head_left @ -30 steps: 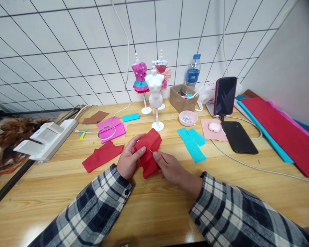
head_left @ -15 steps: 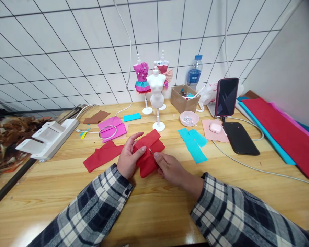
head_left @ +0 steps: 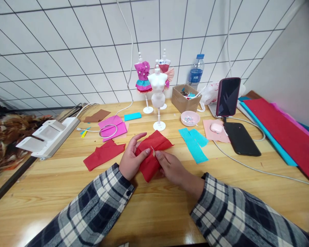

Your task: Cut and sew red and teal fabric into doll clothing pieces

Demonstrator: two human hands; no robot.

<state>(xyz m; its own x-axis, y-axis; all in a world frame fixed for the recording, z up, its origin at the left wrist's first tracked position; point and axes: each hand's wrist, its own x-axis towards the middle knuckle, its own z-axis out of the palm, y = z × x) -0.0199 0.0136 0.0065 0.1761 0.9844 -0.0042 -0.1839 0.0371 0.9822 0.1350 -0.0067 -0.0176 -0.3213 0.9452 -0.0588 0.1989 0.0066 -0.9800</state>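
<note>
My left hand [head_left: 132,158] pinches a crumpled piece of red fabric [head_left: 154,152] just above the wooden table [head_left: 154,206]. Against the same fabric, my right hand [head_left: 170,166] pinches a thin pin or needle [head_left: 152,149] between thumb and forefinger. A bare white mini mannequin [head_left: 158,92] stands just beyond the fabric. A second red fabric piece [head_left: 103,154] lies flat to the left of my left hand.
Two dressed mini mannequins [head_left: 143,77] stand by the tiled wall. Around them are a cardboard box [head_left: 184,97], a pink bead bowl [head_left: 190,118], a water bottle [head_left: 196,70], two phones [head_left: 240,139], cyan strips [head_left: 194,142], a power strip [head_left: 48,135] and fabric sheets [head_left: 280,132].
The red fabric has been turned and spread; its upper corner now fans out to the right. Both hands stayed in place with small finger movements.
</note>
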